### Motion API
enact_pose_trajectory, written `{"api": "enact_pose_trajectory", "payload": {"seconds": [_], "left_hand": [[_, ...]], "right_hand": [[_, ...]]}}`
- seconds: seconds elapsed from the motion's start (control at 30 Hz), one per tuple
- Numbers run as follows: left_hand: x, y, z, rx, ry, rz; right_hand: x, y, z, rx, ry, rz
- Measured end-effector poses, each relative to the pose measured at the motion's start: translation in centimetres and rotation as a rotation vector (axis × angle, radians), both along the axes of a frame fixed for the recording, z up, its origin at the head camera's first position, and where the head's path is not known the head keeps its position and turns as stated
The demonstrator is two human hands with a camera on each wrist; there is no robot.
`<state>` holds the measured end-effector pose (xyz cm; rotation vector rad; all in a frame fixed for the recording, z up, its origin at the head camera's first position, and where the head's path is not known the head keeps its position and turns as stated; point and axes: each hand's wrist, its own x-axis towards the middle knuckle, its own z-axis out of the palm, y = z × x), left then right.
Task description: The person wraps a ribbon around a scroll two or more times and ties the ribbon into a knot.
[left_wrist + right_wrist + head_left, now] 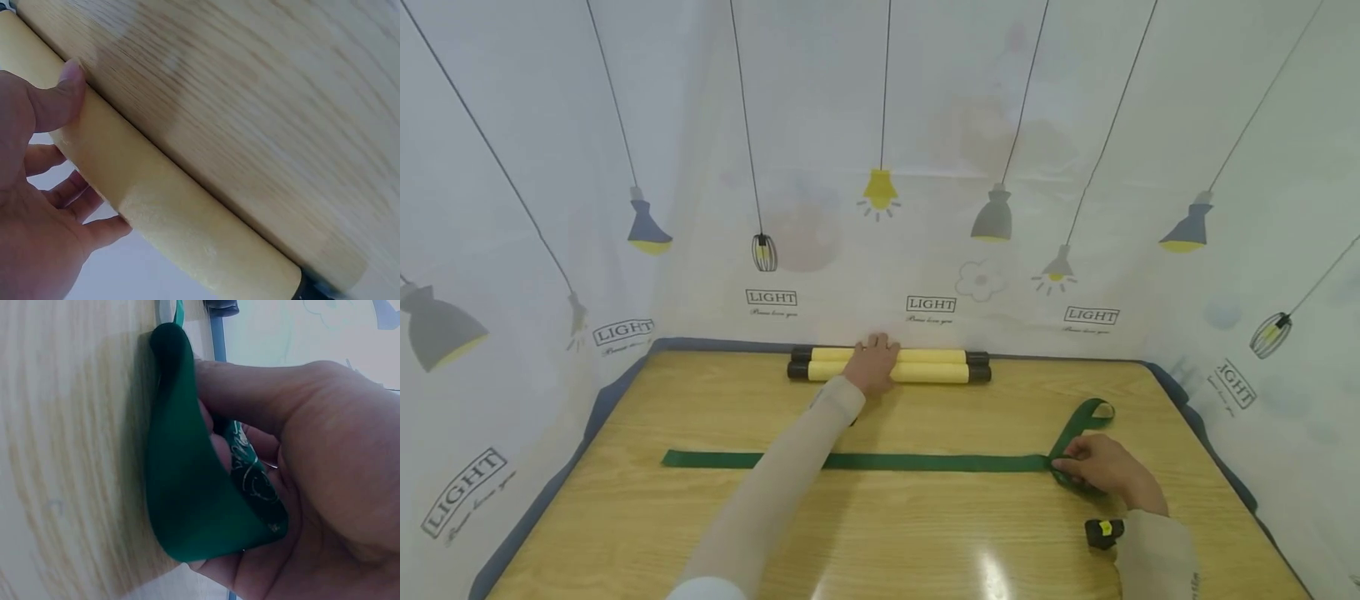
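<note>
Two yellow tubes (925, 372) with black ends lie side by side along the table's back edge. My left hand (871, 367) grips them near the middle. In the left wrist view the thumb (65, 94) lies on the near side of a yellow tube (181, 206) and the fingers reach over its far side. A long green ribbon (925, 462) stretches across the table, passing behind my left forearm. At its right end my right hand (1101, 467) pinches the ribbon, which loops up beside the fingers. In the right wrist view, pale lettering marks the ribbon's inner face (256, 487).
A small black object with a yellow label (1103, 533), perhaps a tape measure, lies beside my right sleeve. White sheeting (850, 267) printed with hanging lamps stands behind the wooden table (910, 525) and along both sides. A small dark tip (853, 422) shows behind the left cuff.
</note>
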<state>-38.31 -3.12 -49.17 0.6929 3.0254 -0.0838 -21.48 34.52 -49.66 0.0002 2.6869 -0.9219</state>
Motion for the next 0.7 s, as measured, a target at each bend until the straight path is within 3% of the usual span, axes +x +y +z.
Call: {"api": "enact_pose_trajectory", "payload": {"seconds": [0.37, 0.7], "left_hand": [[0.38, 0.13, 0.13, -0.008, 0.038, 0.019], [0.48, 0.20, 0.14, -0.024, 0.012, 0.034]], "right_hand": [[-0.01, -0.13, -0.13, 0.003, 0.000, -0.002], [-0.07, 0.15, -0.27, -0.002, 0.006, -0.003]]}}
